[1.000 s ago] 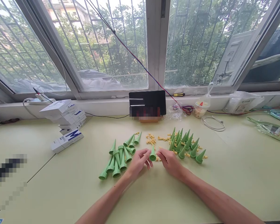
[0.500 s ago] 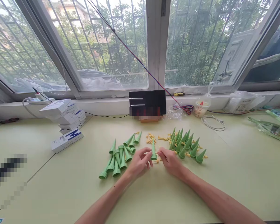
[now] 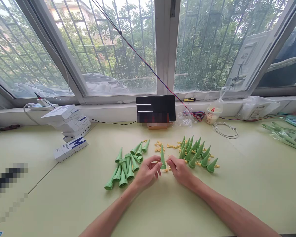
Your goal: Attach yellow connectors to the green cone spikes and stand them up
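My left hand (image 3: 149, 171) pinches a green plastic cone spike (image 3: 163, 159) near its wide base, with the tip pointing up. My right hand (image 3: 180, 169) is closed at the cone's right side, its fingertips round what looks like a small yellow plastic piece, mostly hidden by the fingers. Left of my hands lies a loose group of green cones (image 3: 123, 164), some standing and some tilted. To the right, several green cones (image 3: 199, 151) stand in rows with yellow pieces sticking out at their bases. Loose yellow pieces (image 3: 159, 146) are scattered just beyond my hands.
White boxes (image 3: 71, 148) are stacked at the back left. A dark screen (image 3: 156, 107) leans by the window sill. Farther right are a cup in a bag (image 3: 212, 115), a coiled white cable (image 3: 225, 130) and green items in clear plastic (image 3: 286, 135).
The cone has shifted slightly to the right and up between my hands. Both hands keep nearly the same place and hold.
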Tool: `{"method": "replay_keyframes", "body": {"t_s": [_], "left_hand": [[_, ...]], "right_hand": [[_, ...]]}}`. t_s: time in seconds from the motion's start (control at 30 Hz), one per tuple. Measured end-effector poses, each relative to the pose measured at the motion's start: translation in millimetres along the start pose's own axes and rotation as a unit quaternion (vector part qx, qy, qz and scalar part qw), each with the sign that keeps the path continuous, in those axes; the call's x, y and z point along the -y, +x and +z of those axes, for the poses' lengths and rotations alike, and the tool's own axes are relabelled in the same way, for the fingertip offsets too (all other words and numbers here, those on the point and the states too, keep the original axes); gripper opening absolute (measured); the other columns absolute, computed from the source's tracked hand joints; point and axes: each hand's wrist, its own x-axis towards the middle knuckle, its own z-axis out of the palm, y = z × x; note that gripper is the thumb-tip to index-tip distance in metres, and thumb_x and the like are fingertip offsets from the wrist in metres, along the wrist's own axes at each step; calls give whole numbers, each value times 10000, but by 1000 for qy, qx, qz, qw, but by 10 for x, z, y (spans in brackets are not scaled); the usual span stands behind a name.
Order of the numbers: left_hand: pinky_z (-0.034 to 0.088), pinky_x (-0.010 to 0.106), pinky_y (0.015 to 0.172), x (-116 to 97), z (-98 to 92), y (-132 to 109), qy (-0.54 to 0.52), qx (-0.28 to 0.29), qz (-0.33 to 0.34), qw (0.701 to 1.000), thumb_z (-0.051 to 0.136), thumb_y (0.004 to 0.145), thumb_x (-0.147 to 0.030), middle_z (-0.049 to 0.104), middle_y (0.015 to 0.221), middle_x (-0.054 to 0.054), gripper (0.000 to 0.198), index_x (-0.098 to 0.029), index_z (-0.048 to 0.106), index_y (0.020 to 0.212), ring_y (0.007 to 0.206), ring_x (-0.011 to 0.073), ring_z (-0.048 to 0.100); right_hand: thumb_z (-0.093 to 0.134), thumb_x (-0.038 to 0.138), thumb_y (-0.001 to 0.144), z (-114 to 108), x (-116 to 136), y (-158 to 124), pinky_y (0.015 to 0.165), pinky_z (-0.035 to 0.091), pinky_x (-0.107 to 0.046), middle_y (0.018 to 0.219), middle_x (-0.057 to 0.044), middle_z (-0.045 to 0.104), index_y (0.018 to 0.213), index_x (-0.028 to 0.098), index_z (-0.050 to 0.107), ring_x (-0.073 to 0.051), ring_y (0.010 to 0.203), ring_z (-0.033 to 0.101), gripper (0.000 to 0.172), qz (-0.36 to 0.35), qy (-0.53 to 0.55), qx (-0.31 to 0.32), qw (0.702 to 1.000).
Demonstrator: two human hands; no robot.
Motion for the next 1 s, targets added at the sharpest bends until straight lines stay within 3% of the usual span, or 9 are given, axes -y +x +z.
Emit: {"method": "replay_keyframes", "body": {"t_s": [0.3, 0.53, 0.73, 1.0], "left_hand": [[506, 222, 471, 42, 20, -14, 36, -35, 7, 999, 631, 866, -405, 611, 661, 3, 333, -148, 638, 1078, 519, 103, 571], [539, 228, 502, 69, 24, -14, 54, -41, 55, 996, 620, 879, -358, 629, 942, 58, 243, -183, 663, 1041, 701, 137, 640], [590, 273, 651, 73, 22, -2, 67, -39, 94, 993, 598, 901, -317, 595, 1010, 68, 215, -188, 691, 1045, 751, 126, 626], [589, 284, 691, 91, -6, -9, 139, -49, 140, 979, 587, 910, -306, 606, 1035, 83, 213, -201, 704, 1053, 802, 142, 616]], "right_hand": [[342, 344, 1013, 7, -3, -14, 511, 246, -240, 599, 68, 312, 712, 222, 315, -107, 522, 258, 327, 18, 16, -1, 1000], [346, 345, 1011, 15, -6, -15, 512, 245, -241, 603, 65, 326, 710, 222, 325, -109, 525, 265, 326, 21, 21, -2, 1000], [350, 348, 1011, 41, -35, -14, 505, 249, -237, 596, 65, 333, 705, 221, 325, -106, 521, 268, 332, 17, 26, -9, 999], [343, 351, 1012, 48, -37, -17, 498, 261, -239, 587, 57, 357, 698, 223, 339, -109, 511, 283, 339, 16, 14, -12, 1000]]}}
